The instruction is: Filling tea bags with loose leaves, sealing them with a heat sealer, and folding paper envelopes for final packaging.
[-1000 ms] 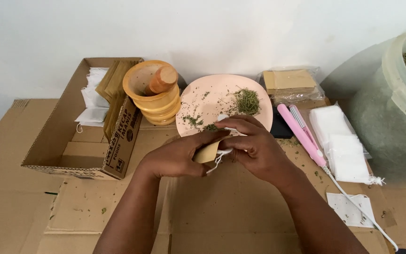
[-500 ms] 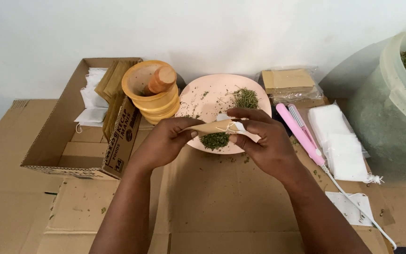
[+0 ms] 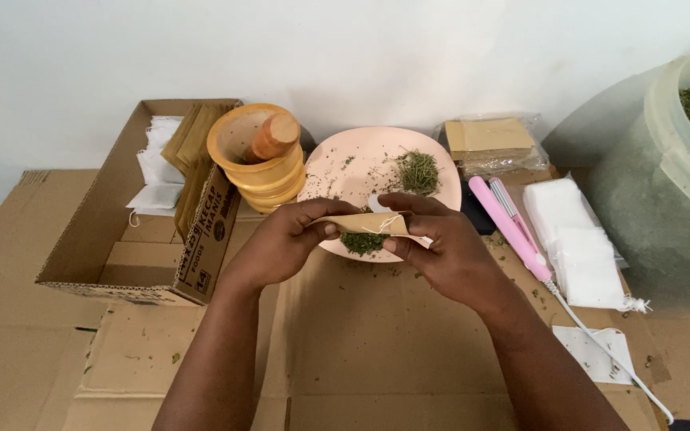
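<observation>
Above the pink plate, two hands hold a small brown paper bag. The left hand pinches one end of it with its fingers shut tight on the paper. The right hand grips the other end the same way. A thin white string lies across the bag.

A second ago the bag was bunched up small between the hands. Now it is pulled out long and flat, and a green clump of dried leaves shows just under it, at the near rim of the plate. So the bag looks tipped or opened over the plate.

It is hard to tell if the leaves are falling out of the bag or just lying on the plate. The mouth of the bag is hidden by the fingers.

Another pile of leaves sits further back on the plate. Stacked orange bowls stand beside it, next to a cardboard box. A pink tool lies to the right. A big tub is cut off at the edge.
</observation>
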